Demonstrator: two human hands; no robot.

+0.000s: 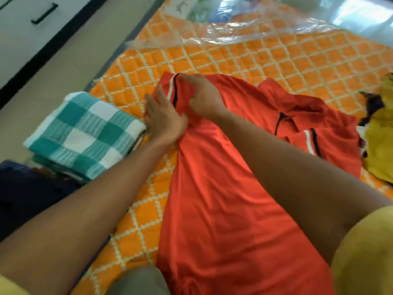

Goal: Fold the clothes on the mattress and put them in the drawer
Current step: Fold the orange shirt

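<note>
On the orange diamond-quilted mattress [265,54], the right hand [204,96] is pinching the red striped-sleeve shirt [223,188] at its far left sleeve, while the left hand [163,118] is pressing flat beside it.

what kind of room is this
Most likely a bedroom at home. A mattress with an orange diamond-quilted cover lies at floor level, a white drawer front with a black handle stands beside it, and a folded checked cloth sits near a red shirt.
</note>
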